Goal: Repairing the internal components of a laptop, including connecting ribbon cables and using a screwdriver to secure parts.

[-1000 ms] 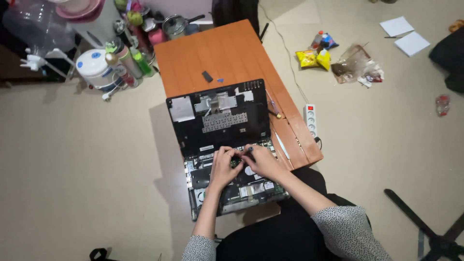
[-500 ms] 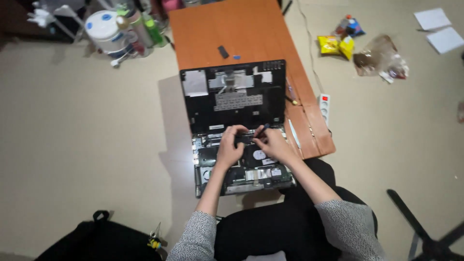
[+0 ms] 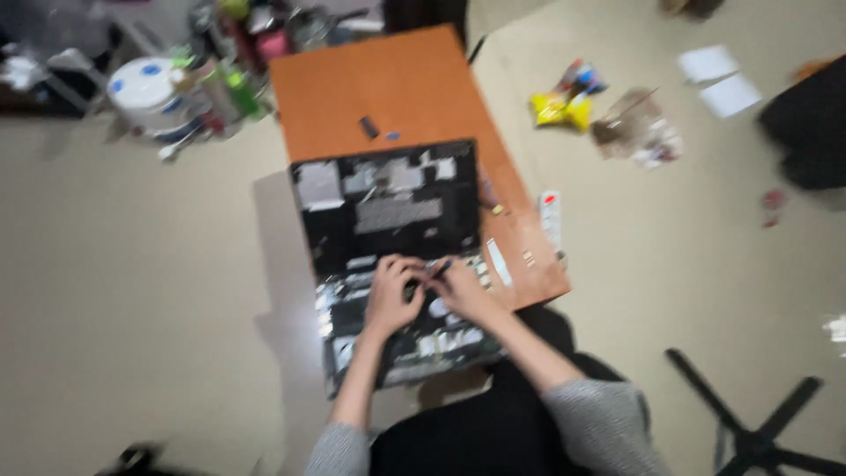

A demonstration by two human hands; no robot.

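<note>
Nearest the camera, both hands are working over the opened laptop base [image 3: 414, 335], which is overhanging the near end of the orange tabletop [image 3: 397, 88]. The left hand [image 3: 392, 295] is resting curled on the exposed boards; blur hides whether its grip is closed on anything. The right hand [image 3: 463, 289] is pinching a slim dark tool [image 3: 438, 269]. The boards look thin and fragile, safest held by the edges. Beyond, the lifted black cover panel [image 3: 388, 207] is lying flat.

Motion blur smears everything you see: your left hand [image 3: 392, 295] and right hand [image 3: 463, 291] hide the opened black laptop's [image 3: 388, 256] parts beneath them.
</note>
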